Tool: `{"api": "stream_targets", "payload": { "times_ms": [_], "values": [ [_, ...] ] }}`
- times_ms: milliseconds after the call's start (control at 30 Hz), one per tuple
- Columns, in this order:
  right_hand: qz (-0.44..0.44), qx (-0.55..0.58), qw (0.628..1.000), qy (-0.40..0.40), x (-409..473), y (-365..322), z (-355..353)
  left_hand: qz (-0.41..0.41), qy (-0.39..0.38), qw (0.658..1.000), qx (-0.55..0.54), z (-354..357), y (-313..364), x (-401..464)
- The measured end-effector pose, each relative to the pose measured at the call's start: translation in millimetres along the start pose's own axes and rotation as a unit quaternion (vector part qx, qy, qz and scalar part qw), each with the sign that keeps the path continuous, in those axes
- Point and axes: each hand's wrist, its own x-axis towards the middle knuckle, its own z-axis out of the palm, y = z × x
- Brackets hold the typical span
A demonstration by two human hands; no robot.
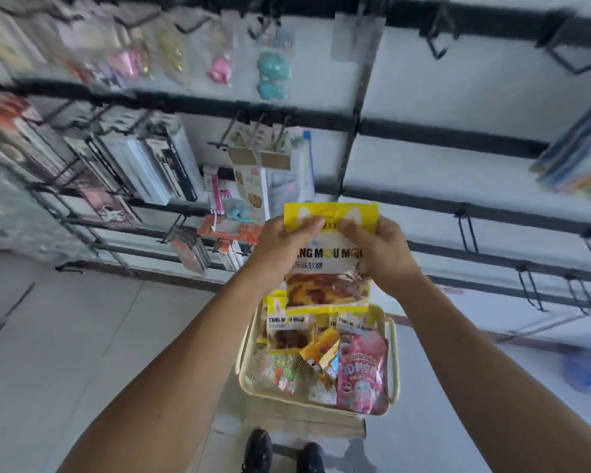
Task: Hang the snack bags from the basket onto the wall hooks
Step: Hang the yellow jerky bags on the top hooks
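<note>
A yellow snack bag [328, 264] with a clear window hangs upright in front of me, above the basket. My left hand [280, 244] pinches its top left part and my right hand [379, 247] pinches its top right part, thumbs on the front. Below stands a cream mesh basket [394, 356] with several snack bags, among them another yellow bag [287, 329] and a pink bag [362, 370]. Bare black wall hooks [468, 233] stick out from the rail to the right of the held bag.
The white wall panel has black rails. Its left side is full of hanging goods, such as boxes [151, 165] and toy packs [273, 73]. More bare hooks [533, 291] sit at the lower right. Coloured packs [580, 155] hang at the far right. My shoes [284, 452] stand below the basket.
</note>
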Motion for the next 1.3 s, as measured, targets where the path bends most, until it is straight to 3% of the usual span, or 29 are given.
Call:
{"api": "stream_targets", "payload": {
  "times_ms": [333,533,700,1100,1300],
  "values": [
    [-0.126,0.027,0.99,0.05,-27.3,-133.9,-25.2,0.147,-0.037,0.988,0.017,22.0,146.5,-13.9],
    [-0.195,0.002,0.976,0.098,-44.3,-192.2,-31.8,0.194,-0.059,0.979,0.013,30.8,207.8,-15.6],
    [-0.223,0.011,0.967,0.12,-54.6,-220.6,-43.1,0.242,-0.056,0.966,0.074,46.4,244.1,-18.5],
    [-0.24,0.008,0.961,0.137,-49.9,-238.3,-100.6,0.227,-0.035,0.973,0.039,101.0,276.1,-11.0],
    [-0.245,-0.004,0.965,0.096,-28.4,-251.8,-128.1,0.218,-0.011,0.976,0.002,123.4,286.8,7.9]
  ]
}}
